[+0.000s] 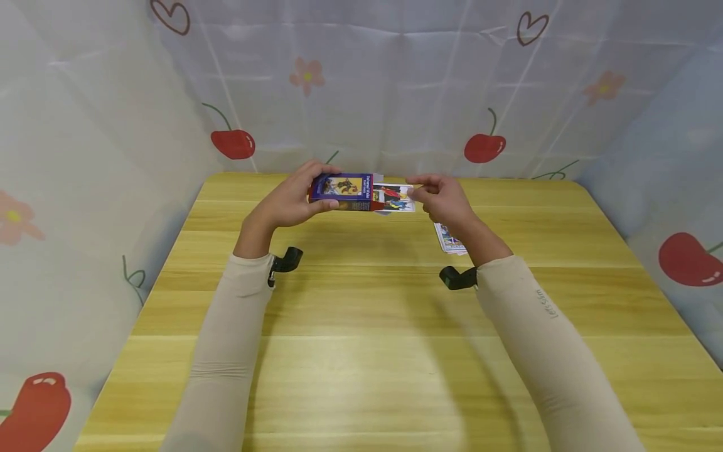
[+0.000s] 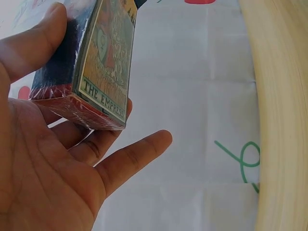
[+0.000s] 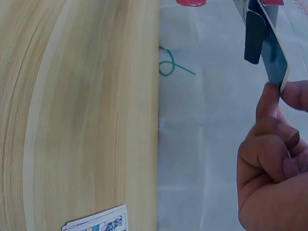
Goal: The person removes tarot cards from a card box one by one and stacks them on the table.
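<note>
The left hand (image 1: 294, 199) is gripping a purple card box (image 1: 342, 191), holding it above the far part of the table (image 1: 361, 326), with the thumb over the box's near side and the fingers curling behind it. In the left wrist view the box (image 2: 98, 67) is resting against the palm, one finger is stretching out free below it, and the face turned to that camera is showing a picture with the words "THE EMPRESS".

The right hand (image 1: 443, 198) is pinching the outer end of a card (image 1: 395, 197) between thumb and forefinger; the card's other end is sitting in the box's open right end, so the card is sticking out sideways from the box. In the right wrist view the fingers (image 3: 269, 103) are closing on the card's edge (image 3: 274, 57), with the remaining fingers curling into the palm.

Just nearer than the box and under the right wrist, a small pile of cards (image 1: 450, 239) is lying flat on the table; its corner (image 3: 98, 224) is showing in the right wrist view. Behind the box, beyond the table's far edge, a cloth backdrop printed with cherries (image 1: 484, 145) is hanging.
</note>
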Tool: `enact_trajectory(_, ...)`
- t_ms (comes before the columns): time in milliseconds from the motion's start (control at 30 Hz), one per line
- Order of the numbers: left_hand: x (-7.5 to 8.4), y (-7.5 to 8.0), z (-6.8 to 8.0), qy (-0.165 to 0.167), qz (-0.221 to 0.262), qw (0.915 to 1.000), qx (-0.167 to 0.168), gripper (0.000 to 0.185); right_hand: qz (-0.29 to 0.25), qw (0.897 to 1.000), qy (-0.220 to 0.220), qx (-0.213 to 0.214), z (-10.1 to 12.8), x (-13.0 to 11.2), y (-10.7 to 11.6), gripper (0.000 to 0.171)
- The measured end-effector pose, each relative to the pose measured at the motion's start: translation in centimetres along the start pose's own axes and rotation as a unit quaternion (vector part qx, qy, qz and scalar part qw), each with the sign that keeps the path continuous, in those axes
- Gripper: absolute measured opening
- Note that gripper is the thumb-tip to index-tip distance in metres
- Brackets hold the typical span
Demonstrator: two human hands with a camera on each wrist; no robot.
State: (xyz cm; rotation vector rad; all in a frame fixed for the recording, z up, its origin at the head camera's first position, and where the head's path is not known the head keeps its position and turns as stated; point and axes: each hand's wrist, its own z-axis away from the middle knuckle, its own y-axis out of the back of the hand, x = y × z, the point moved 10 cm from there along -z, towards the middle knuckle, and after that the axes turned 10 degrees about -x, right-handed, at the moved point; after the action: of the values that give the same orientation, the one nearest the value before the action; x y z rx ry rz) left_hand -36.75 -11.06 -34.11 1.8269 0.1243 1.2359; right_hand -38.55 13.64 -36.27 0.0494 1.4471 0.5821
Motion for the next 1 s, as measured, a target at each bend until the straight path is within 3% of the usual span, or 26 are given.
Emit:
enact_trajectory(167, 0.1, -0.1, -0.1, 0.0, 0.004, 1.0, -0.002, 0.059, -0.026, 0.999, -0.002, -0.041, 0.4, 0.5, 0.2, 0.034)
enact_trajectory(500, -0.1, -0.2, 0.0, 0.008, 0.002, 1.0, 0.0, 0.062, -0.084, 0.996, 0.024, -0.013, 2.0, 1.8, 1.8, 0.033)
enact_trajectory(633, -0.1, -0.1, 0.1, 0.009, 0.005, 0.9999, 0.0, 0.062, -0.138, 0.99, 0.03, 0.013, 2.8, 2.7, 2.5, 0.027)
enact_trajectory(800, 0.1, -0.1, 0.1, 0.005, 0.001, 1.0, 0.002, 0.062, -0.17, 0.982, 0.0, 0.079, 4.1, 4.6, 3.5, 0.022)
enact_trajectory(1000, 0.0, -0.2, 0.0, 0.005, 0.0, 1.0, 0.002, 0.062, -0.212, 0.965, -0.025, 0.15, 5.1, 6.8, 4.4, 0.017)
